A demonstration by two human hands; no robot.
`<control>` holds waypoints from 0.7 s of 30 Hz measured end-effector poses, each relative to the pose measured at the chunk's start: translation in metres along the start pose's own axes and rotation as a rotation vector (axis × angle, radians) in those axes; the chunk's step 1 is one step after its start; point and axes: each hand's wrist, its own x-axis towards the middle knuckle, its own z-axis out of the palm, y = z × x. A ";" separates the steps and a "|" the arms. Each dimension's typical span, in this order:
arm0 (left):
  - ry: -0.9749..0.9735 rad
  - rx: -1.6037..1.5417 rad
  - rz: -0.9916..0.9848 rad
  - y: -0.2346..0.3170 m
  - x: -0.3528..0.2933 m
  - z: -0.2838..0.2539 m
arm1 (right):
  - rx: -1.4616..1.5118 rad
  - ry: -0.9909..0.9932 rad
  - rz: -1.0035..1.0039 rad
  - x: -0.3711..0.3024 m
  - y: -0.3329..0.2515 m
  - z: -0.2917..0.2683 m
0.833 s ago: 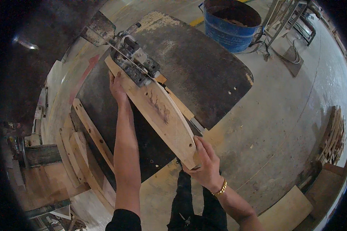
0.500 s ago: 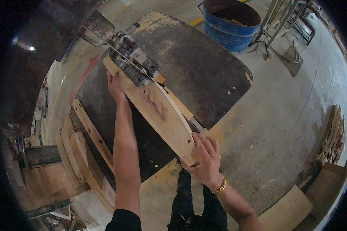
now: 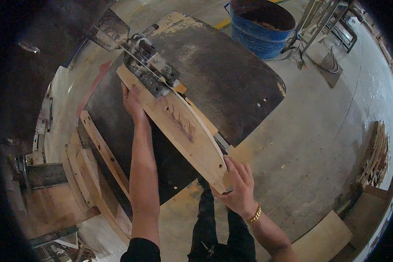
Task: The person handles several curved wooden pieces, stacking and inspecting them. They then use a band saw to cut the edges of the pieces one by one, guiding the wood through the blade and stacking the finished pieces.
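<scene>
Progress looks partial, in our judgement: we have the curved wooden board (image 3: 179, 131) lying on the dark machine table (image 3: 231, 83), its far end up against the metal cutter head (image 3: 150, 70), and most of its length is on our side of that head, so much of the pass seems left to do. How much of the edge is already worked we cannot tell.

Our left hand (image 3: 133, 102) lies stretched out along the board's left edge near the far end, fingers together and pressed flat to the wood rather than wrapped round it. Our right hand (image 3: 236, 187) grips the near end, fingers closed around the tip, which overhangs the table's near edge.

We see a long, pale plank, bowed along one side like a shallow arc, with a dark streak of grain or knot near its middle and a small hole or two by the near end. Beyond the table stands a blue drum (image 3: 264, 26) on the concrete floor (image 3: 327, 139).
</scene>
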 end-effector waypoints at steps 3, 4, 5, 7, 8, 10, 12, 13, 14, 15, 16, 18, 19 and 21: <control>-0.033 -0.025 0.039 0.000 0.008 -0.008 | 0.005 0.007 -0.020 0.002 -0.002 -0.002; -0.048 -0.020 0.043 0.000 0.012 -0.013 | 0.005 0.009 -0.027 0.002 -0.004 -0.002; -0.064 -0.016 0.048 0.000 0.016 -0.018 | 0.017 0.012 -0.034 0.001 -0.004 -0.001; -0.065 0.008 0.064 -0.003 0.021 -0.021 | 0.028 0.019 -0.042 0.001 -0.002 0.002; -0.064 0.022 0.076 -0.003 0.022 -0.022 | 0.035 0.004 -0.041 0.001 -0.002 0.002; -0.047 -0.045 0.079 -0.006 0.022 -0.019 | 0.040 -0.027 -0.033 0.002 -0.002 0.002; -0.047 -0.065 0.081 -0.007 0.019 -0.014 | 0.037 -0.023 -0.039 0.003 -0.001 0.003; -0.056 -0.054 0.079 -0.007 0.018 -0.012 | 0.032 -0.020 -0.040 0.004 -0.001 0.002; -0.065 -0.042 0.077 -0.007 0.016 -0.009 | 0.028 -0.019 -0.032 0.003 0.000 0.002; -0.070 -0.039 0.073 -0.007 0.014 -0.007 | 0.029 -0.018 -0.026 0.003 0.000 0.003; -0.076 -0.037 0.068 -0.007 0.013 -0.006 | 0.029 -0.017 -0.019 0.003 0.000 0.003; -0.079 -0.032 0.067 -0.004 0.013 -0.007 | 0.038 -0.014 -0.026 0.002 0.000 0.004; -0.075 -0.028 0.070 -0.001 0.015 -0.010 | 0.047 -0.013 -0.032 0.002 -0.001 0.004; -0.072 -0.008 0.075 0.001 0.017 -0.013 | 0.057 -0.012 -0.038 0.002 -0.001 0.006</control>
